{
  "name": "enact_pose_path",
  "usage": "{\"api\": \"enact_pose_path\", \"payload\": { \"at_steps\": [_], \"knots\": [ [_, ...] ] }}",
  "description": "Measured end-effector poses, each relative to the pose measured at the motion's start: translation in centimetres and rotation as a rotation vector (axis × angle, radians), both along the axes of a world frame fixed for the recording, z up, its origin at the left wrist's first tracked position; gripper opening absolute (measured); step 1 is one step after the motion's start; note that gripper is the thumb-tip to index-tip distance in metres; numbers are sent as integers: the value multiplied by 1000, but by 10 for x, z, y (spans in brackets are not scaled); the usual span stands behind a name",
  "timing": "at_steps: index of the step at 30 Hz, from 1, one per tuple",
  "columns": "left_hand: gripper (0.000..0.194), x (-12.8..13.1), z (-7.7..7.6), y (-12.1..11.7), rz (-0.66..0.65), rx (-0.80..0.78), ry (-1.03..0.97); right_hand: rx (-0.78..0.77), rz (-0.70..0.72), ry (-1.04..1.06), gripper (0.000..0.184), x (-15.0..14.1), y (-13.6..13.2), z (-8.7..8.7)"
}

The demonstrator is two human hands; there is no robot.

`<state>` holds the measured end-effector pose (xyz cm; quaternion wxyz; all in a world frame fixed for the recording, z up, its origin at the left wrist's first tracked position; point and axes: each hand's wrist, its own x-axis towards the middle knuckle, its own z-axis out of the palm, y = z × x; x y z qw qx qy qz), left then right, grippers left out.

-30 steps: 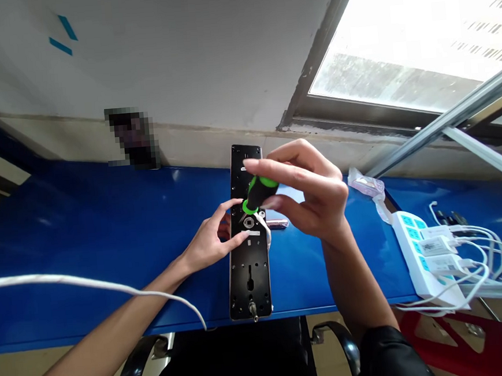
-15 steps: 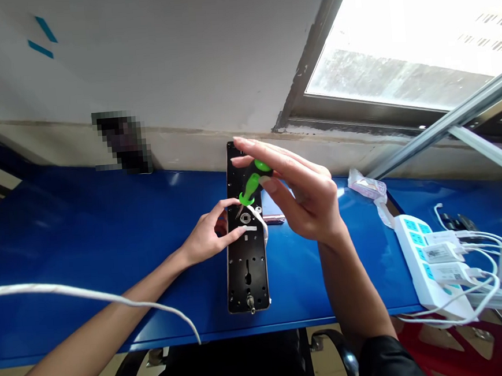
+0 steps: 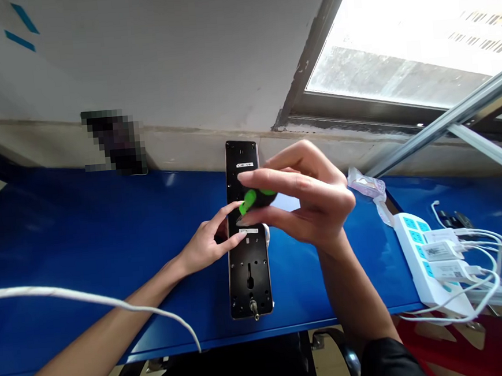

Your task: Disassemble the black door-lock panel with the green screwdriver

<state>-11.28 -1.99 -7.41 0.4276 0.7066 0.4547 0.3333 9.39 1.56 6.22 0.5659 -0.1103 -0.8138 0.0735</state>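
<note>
- The left hand (image 3: 207, 245) lies half open, its fingers spread and their tips (image 3: 240, 236) on the face of a long black metal lock plate with pale edges (image 3: 249, 281), holding nothing; the spread looks meant to steady the plate against the tabletop
- The right hand (image 3: 308, 198) is curled nearly closed around a stubby black-and-green screwdriver handle (image 3: 255, 198), gripping it between thumb and fingers; this fingertip hold seems chosen for turning the handle, though the fingers hide its shaft and tip
- The plate lies lengthwise on a glossy blue tabletop (image 3: 106, 222), directly below and between both hands, with its upper half under them and a threaded metal stud (image 3: 254, 309) at the near end
- To the right stand a white power strip with blue sockets (image 3: 420, 256), white plug-in chargers (image 3: 441, 249) and a crumpled plastic packet (image 3: 366, 186)
- A white cable (image 3: 68, 292) crosses above the left forearm (image 3: 92, 333)
</note>
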Motion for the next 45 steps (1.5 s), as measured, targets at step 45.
{"api": "enact_pose_path", "payload": {
  "at_steps": [45],
  "knots": [
    [66, -1, 2, 0, -27, 1, -22, -52, -77, -35, 26, 1, -5, 3]
  ]
}}
